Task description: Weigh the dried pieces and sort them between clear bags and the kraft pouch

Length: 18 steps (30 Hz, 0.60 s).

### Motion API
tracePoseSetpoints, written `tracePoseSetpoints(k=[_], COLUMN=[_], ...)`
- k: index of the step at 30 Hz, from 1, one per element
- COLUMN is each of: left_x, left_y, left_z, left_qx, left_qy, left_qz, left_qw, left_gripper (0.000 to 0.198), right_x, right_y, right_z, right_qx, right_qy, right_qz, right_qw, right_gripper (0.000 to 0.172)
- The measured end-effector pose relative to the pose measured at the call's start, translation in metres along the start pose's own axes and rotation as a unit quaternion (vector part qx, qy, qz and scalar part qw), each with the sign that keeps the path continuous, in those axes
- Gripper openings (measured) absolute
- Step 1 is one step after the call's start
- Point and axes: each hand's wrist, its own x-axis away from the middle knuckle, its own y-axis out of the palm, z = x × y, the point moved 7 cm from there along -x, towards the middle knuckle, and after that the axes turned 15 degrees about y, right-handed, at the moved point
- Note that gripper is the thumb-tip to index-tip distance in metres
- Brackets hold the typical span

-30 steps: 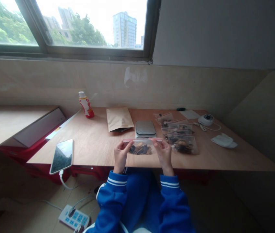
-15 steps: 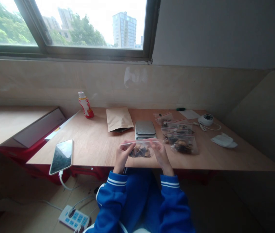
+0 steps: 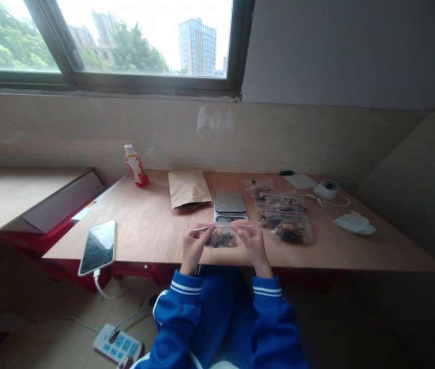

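Both my hands hold up a clear zip-top plastic bag (image 3: pixel 222 238) by its top edge, just above the table's front edge. My left hand (image 3: pixel 193 250) pinches the bag's left end and my right hand (image 3: pixel 253 245) pinches its right end. Dark dried pieces lie at the bottom of the bag. Directly behind the bag stands a digital kitchen scale (image 3: pixel 230 203). Two similar filled bags (image 3: pixel 286 228) lie just to the right of my right hand, partly overlapping.
The wooden table (image 3: pixel 144 230) also holds a kraft paper envelope (image 3: pixel 188 188), a red-and-white bottle (image 3: pixel 136 166), a charging smartphone (image 3: pixel 97 248), a small bag (image 3: pixel 259 187), a white cloth (image 3: pixel 354 223) and a small white corded device (image 3: pixel 325 189). A power strip (image 3: pixel 117 344) lies on the floor.
My hands have drawn slightly closer together and lower, and the bag's top edge now spans a little less width. Nothing else has visibly moved.
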Motion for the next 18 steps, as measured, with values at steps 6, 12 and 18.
tracePoseSetpoints(k=[6,12,18], left_x=[0.004,-0.001,-0.001], left_y=[-0.001,0.000,-0.001], left_z=[0.000,0.001,0.001], left_qx=[-0.017,-0.011,-0.001], left_qy=[0.036,0.019,0.001], left_qz=[0.031,-0.005,-0.022], left_qw=[0.999,1.000,1.000], left_gripper=[0.022,0.025,0.029], right_x=[0.001,0.001,0.004], right_y=[-0.004,0.004,0.014], right_z=[-0.003,-0.001,0.007], right_qx=[-0.017,-0.061,-0.062], right_qy=[-0.009,0.020,0.070], right_qz=[0.037,-0.043,-0.153], right_qw=[0.999,0.997,0.984], right_gripper=[0.015,0.015,0.023])
